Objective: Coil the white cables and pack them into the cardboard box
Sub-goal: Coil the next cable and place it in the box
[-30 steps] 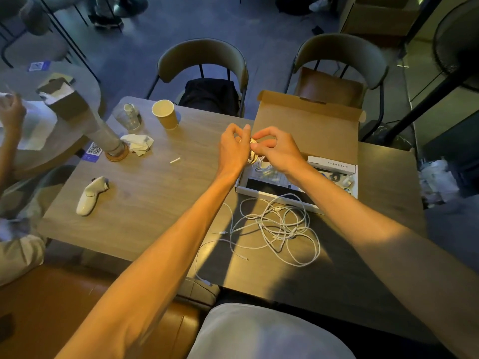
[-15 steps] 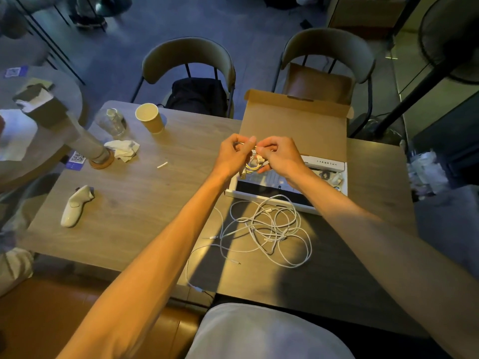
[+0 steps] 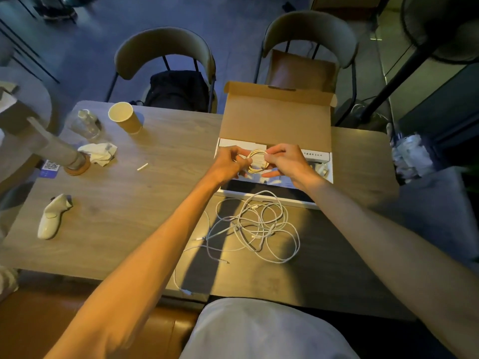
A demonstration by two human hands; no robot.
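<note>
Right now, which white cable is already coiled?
The coiled cable pinched by left hand and right hand over the cardboard box; the tangled cables lie loose.

- Coiled cable [image 3: 256, 161]: I see one small, tight white coil, held above the box's open tray and pinched between my left hand [image 3: 230, 164] and right hand [image 3: 287, 161].
- Loose cables [image 3: 259, 226]: white and uncoiled, lying flat on the table [image 3: 155, 203] in a tangle of overlapping loops just beside the box's near edge. One strand trails to the table's near edge.
- Cardboard box [image 3: 277, 117]: open, with the brown lid flap raised at the back. The shallow tray is white-rimmed, and I cannot identify its contents.
</note>
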